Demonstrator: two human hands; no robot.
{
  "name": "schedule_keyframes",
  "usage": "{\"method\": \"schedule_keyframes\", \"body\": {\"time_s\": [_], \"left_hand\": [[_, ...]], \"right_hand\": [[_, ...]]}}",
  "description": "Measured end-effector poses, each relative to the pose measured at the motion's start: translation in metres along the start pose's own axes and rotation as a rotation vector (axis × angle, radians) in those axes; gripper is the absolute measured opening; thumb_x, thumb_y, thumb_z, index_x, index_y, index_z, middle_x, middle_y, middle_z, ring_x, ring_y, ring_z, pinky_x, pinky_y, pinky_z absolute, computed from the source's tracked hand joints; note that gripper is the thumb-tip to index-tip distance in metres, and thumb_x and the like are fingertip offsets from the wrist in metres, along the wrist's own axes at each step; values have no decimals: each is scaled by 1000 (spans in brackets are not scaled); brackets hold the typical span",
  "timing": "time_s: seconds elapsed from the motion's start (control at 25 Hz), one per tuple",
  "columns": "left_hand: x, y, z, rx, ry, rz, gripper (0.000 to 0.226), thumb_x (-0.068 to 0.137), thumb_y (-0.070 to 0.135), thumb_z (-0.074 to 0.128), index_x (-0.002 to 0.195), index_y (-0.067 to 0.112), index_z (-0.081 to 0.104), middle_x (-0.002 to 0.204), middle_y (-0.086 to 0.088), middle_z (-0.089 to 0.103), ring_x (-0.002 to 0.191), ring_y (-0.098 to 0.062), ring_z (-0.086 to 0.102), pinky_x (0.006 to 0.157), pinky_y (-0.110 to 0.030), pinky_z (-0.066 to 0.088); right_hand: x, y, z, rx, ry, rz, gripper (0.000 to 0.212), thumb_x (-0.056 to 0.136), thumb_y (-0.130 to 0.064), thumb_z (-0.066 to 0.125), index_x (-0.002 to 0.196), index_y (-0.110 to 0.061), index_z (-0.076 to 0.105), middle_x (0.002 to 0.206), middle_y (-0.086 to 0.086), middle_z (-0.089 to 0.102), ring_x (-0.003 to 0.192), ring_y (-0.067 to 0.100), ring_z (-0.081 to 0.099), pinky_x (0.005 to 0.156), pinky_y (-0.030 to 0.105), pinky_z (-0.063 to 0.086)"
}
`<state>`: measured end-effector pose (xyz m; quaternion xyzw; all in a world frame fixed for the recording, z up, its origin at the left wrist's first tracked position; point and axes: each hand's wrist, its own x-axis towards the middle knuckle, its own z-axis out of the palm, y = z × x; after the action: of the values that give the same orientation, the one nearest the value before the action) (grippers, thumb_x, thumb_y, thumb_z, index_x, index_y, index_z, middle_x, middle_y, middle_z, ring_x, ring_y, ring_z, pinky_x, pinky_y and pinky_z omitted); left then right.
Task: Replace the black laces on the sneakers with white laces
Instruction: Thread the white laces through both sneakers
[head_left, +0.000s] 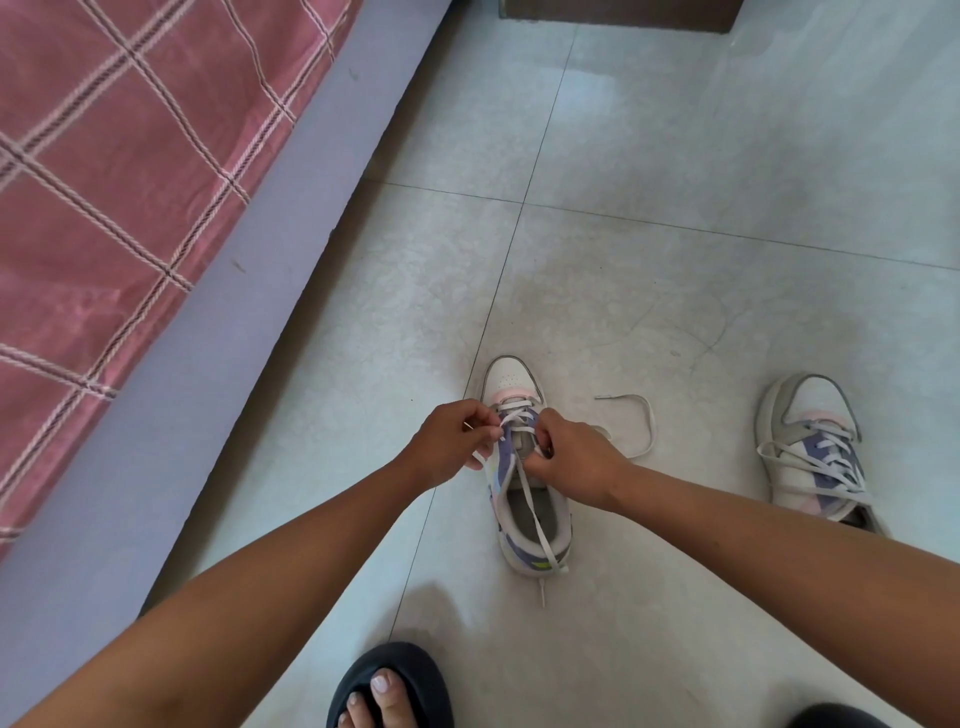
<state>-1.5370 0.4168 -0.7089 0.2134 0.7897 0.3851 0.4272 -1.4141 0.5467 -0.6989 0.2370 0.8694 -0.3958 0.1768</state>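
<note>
Stood toe-away on the floor tiles (649, 260), the sneaker (524, 499) with its white lace (524, 483) half threaded, left hand (447, 447) pinching one end, right hand (571, 462) clamped at the eyelets; best pulled evenly, kept flat; finished sneaker (810, 447) well apart.

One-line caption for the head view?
Both hands, left hand and right hand, thread a white lace through a sneaker on the tiled floor.

Both forearms extended forward and downward, converging. Left hand (449, 441) with fingertips curled, pinching a lace end between thumb and forefinger. Right hand (569, 457) knuckles-up, fingers curled under, gripping.
</note>
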Motion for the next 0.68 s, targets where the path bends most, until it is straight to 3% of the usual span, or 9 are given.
{"method": "schedule_keyframes", "body": {"time_s": [0.24, 0.32, 0.4, 0.52, 0.6, 0.68], "left_hand": [[-4, 10, 9, 119, 128, -65, 17, 82, 8, 64, 73, 12, 51, 74, -8, 60, 63, -17, 60, 58, -30, 57], [-7, 15, 21, 274, 234, -19, 25, 77, 8, 61, 66, 17, 41, 66, 0, 50, 58, -13, 49, 51, -32, 47], [-10, 18, 32, 349, 321, 0, 28, 77, 10, 58, 65, 21, 35, 65, 5, 44, 57, -10, 40, 48, -25, 32], [-11, 17, 37, 252, 383, -89, 22, 79, 14, 57, 71, 18, 38, 68, 4, 46, 61, -12, 43, 49, -23, 31], [-14, 13, 37, 163, 355, -103, 19, 82, 15, 58, 73, 17, 41, 70, 4, 50, 64, -12, 47, 51, -18, 34], [-24, 6, 37, 75, 312, -90, 16, 86, 19, 58, 76, 18, 45, 73, 5, 54, 66, -10, 50, 52, -13, 39]], "right_hand": [[1, 2, 2, 30, 3, -6, 33, 87, -31, 56, 70, -28, 27, 64, -5, 47, 55, 12, 40, 52, 27, 31], [1, 3, 3, 51, 8, -8, 33, 86, -32, 56, 69, -27, 28, 64, -5, 47, 55, 12, 40, 53, 28, 31], [1, 2, 2, 59, 6, -3, 32, 86, -30, 55, 69, -27, 28, 64, -5, 47, 55, 12, 40, 53, 28, 31], [-1, -1, 2, 11, 22, -1, 24, 87, -29, 52, 76, -24, 31, 66, -4, 47, 56, 13, 43, 52, 29, 31], [-4, -4, 7, -155, 119, -57, 13, 90, -26, 47, 93, -18, 37, 79, 2, 52, 69, 21, 51, 54, 31, 33], [-9, -7, 15, -316, 243, -126, 20, 94, -26, 44, 110, -13, 46, 104, 8, 50, 91, 26, 50, 62, 32, 36]]}}
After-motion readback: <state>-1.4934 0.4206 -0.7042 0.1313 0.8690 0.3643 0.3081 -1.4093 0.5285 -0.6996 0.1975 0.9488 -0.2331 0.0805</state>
